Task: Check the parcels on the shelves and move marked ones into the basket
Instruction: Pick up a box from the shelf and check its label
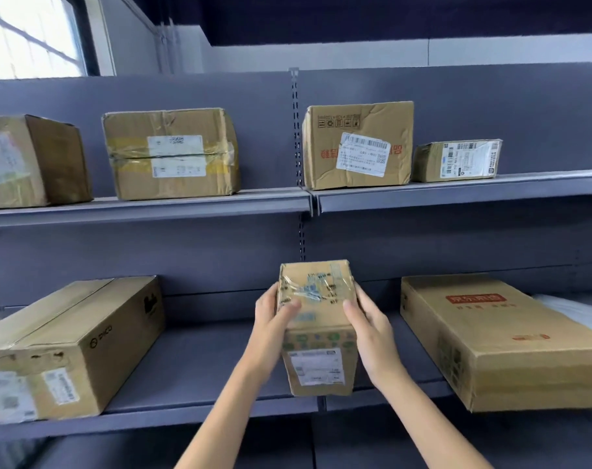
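Note:
A small taped cardboard parcel [318, 330] with a white label on its near face is held over the front of the lower shelf [200, 363], tilted toward me. My left hand [274, 319] grips its left side with the thumb on top. My right hand [369, 330] grips its right side. The tape on top covers a torn label. No basket is in view.
On the lower shelf lie a long box [68, 346] at the left and a flat box with red print [497, 343] at the right. The upper shelf [145, 206] carries several labelled cardboard boxes, such as one [357, 145] right of the centre post.

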`<state>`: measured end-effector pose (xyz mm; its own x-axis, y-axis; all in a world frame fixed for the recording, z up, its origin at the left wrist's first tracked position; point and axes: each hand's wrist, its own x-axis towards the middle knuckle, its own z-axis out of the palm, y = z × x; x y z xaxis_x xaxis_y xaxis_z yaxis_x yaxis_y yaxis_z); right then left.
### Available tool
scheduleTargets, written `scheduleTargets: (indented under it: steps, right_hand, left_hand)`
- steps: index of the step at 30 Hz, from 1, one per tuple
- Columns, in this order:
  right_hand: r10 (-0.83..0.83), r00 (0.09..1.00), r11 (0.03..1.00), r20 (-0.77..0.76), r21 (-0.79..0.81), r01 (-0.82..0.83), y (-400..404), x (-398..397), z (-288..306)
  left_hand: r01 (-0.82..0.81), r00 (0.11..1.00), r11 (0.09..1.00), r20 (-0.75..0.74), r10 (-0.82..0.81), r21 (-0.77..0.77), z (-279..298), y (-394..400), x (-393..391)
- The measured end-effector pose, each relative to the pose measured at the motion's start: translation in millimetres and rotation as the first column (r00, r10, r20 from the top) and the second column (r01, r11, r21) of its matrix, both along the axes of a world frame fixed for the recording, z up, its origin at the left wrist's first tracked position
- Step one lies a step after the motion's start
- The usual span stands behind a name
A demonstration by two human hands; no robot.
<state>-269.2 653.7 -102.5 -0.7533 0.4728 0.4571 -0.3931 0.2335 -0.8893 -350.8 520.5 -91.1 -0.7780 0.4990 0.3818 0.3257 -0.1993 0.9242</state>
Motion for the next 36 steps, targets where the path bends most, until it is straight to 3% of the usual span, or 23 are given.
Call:
scheduleTargets:
  steps: [5, 13, 19, 21, 23, 25, 27, 28, 30, 33, 36]
  right_hand:
    - [0.181, 0.983, 0.984, 0.015, 0.006, -0.181, -35, -18, 6]
    - [0.252, 0.956, 0.967, 0.153, 0.001, -0.255, -60, -34, -15]
    - [0.212, 0.964, 0.977, 0.162, -0.013, -0.213, -65, -53, -23]
    - [0.202, 0.965, 0.979, 0.165, -0.029, -0.2, -64, -59, -20]
    - [0.219, 0.962, 0.976, 0.165, -0.026, -0.218, -66, -66, -18]
    - [0.213, 0.965, 0.977, 0.151, -0.046, -0.208, -67, -72, -18]
    - [0.175, 0.972, 0.983, 0.155, -0.082, -0.164, -63, -76, -23]
    - [0.161, 0.972, 0.984, 0.169, -0.098, -0.146, -63, -75, -26]
    - [0.101, 0.975, 0.987, 0.196, -0.14, -0.074, -64, -71, -39]
    - [-0.216, 0.937, 0.95, 0.274, -0.161, 0.266, -65, -61, -78]
    - [-0.297, 0.869, 0.908, 0.395, -0.165, 0.385, -64, -54, -122]
  left_hand:
    - [0.0, 0.996, 1.0, 0.087, -0.003, 0.028, 9, -44, -8]
    - [0.009, 0.973, 1.0, 0.229, -0.012, 0.013, -18, -73, -26]
    - [0.049, 0.98, 0.997, 0.188, -0.058, 0.051, -32, -81, -31]
    - [-0.094, 0.994, 0.994, 0.042, 0.096, -0.048, -29, -81, -36]
    - [-0.236, 0.948, 0.948, -0.266, 0.177, -0.212, -23, -80, -41]
    - [-0.319, 0.852, 0.873, -0.515, 0.093, -0.368, -16, -78, -45]
    - [-0.432, 0.764, 0.735, -0.646, -0.009, -0.522, -11, -76, -47]
    - [-0.485, 0.729, 0.671, -0.683, -0.044, -0.561, -13, -76, -51]
    - [-0.519, 0.716, 0.627, -0.696, -0.052, -0.581, -13, -78, -53]
    - [-0.521, 0.734, 0.645, -0.679, 0.005, -0.559, -11, -84, -57]
    - [-0.495, 0.763, 0.689, -0.644, 0.055, -0.529, -14, -94, -65]
